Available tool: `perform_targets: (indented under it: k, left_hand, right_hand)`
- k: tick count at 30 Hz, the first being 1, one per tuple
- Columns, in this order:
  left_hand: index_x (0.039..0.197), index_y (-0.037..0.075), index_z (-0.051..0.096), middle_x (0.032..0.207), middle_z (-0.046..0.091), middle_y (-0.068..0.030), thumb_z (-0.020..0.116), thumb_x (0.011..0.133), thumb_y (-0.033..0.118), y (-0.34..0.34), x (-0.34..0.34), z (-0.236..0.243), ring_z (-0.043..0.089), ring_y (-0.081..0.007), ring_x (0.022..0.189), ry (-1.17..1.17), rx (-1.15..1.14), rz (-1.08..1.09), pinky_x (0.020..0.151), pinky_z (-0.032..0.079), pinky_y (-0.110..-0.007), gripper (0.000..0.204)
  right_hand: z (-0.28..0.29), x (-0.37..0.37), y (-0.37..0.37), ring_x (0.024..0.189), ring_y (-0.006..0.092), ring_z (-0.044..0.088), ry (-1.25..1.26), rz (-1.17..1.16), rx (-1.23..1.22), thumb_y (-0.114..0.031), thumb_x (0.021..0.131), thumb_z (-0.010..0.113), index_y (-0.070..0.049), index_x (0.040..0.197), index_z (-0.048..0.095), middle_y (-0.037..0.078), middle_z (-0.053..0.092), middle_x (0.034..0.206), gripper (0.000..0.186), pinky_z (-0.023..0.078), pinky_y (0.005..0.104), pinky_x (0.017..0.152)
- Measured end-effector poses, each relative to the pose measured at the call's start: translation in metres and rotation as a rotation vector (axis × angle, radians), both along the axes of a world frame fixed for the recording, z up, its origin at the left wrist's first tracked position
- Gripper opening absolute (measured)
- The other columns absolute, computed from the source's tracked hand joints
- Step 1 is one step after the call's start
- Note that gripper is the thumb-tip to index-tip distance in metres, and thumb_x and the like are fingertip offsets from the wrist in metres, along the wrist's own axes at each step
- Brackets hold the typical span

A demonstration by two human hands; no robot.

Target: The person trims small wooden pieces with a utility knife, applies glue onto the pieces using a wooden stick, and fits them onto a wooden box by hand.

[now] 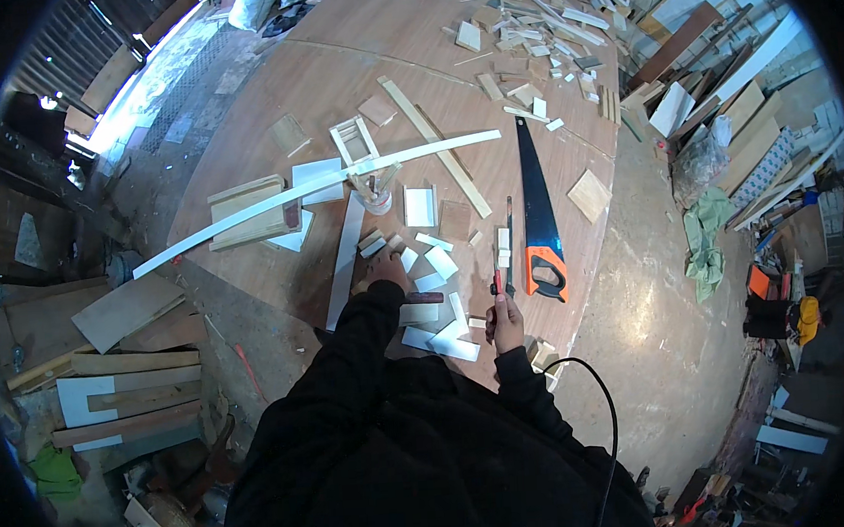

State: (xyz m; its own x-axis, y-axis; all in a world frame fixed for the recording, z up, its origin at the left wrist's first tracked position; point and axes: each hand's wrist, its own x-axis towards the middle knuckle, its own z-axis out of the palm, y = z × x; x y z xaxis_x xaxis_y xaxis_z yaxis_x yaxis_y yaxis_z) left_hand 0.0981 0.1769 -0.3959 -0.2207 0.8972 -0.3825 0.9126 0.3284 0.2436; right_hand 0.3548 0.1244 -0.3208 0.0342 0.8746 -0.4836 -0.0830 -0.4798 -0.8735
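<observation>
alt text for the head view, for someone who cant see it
A person's left hand is among small pale wood pieces on a wooden table, while the right hand holds a slim red-and-dark tool. A hand saw with an orange-and-black handle lies to the right; a long pale strip stretches across the left side.

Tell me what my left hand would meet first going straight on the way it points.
Your left hand would probably meet the small blocks just ahead of it first; whether it already touches them is unclear.
</observation>
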Motion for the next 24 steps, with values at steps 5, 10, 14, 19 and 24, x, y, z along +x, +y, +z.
perform_targets:
  k: [5,10,14,19,24]
  left_hand:
    - [0.120,0.006,0.059,0.109,0.063,-0.0156,0.076,0.077,0.028,-0.013,-0.043,-0.013,0.063,-0.0398,0.094,-0.649,0.070,0.168,0.085,0.051,-0.046,0.051]
    - [0.120,0.003,0.057,0.101,0.064,-0.0080,0.065,0.091,0.026,-0.042,-0.057,0.068,0.066,-0.0202,0.086,-1.297,-0.007,0.395,0.077,0.054,-0.033,0.038]
    - [0.122,0.002,0.055,0.097,0.061,-0.0029,0.055,0.098,0.020,-0.060,-0.062,0.150,0.063,-0.0130,0.085,-1.706,0.174,0.589,0.075,0.053,-0.028,0.030]
    - [0.123,0.002,0.054,0.094,0.059,-0.0027,0.052,0.098,0.019,-0.075,-0.063,0.199,0.062,-0.0128,0.085,-1.873,0.433,0.765,0.075,0.053,-0.028,0.030]
    - [0.119,0.002,0.055,0.099,0.057,-0.0059,0.049,0.098,0.022,-0.097,-0.086,0.162,0.060,-0.0147,0.092,-1.880,0.449,0.396,0.081,0.050,-0.030,0.029]
  right_hand:
    - [-0.001,-0.028,0.017,0.044,0.0028,0.038,0.016,0.118,0.083,-0.034,0.102,0.049,-0.011,0.127,0.057,-0.004,0.047,0.062,0.035,0.030,0.0192,0.039]
    - [0.042,-0.048,0.025,0.062,0.0029,0.043,0.051,0.323,0.166,-0.027,0.102,0.050,-0.007,0.137,0.052,-0.005,0.050,0.073,0.040,0.035,0.0182,0.056]
    - [0.089,-0.062,0.032,0.065,0.0058,0.043,-0.008,0.593,0.406,-0.034,0.103,0.047,-0.002,0.142,0.046,-0.003,0.048,0.073,0.051,0.037,0.0210,0.061]
    - [0.145,-0.087,0.034,0.070,0.0173,0.056,-0.020,0.759,0.616,-0.021,0.101,0.049,-0.005,0.141,0.048,0.008,0.055,0.079,0.043,0.046,0.0284,0.071]
    - [0.183,-0.108,0.026,0.075,0.0308,0.060,-0.136,0.953,0.878,-0.018,0.096,0.055,-0.004,0.135,0.053,0.017,0.057,0.086,0.042,0.047,0.0332,0.070]
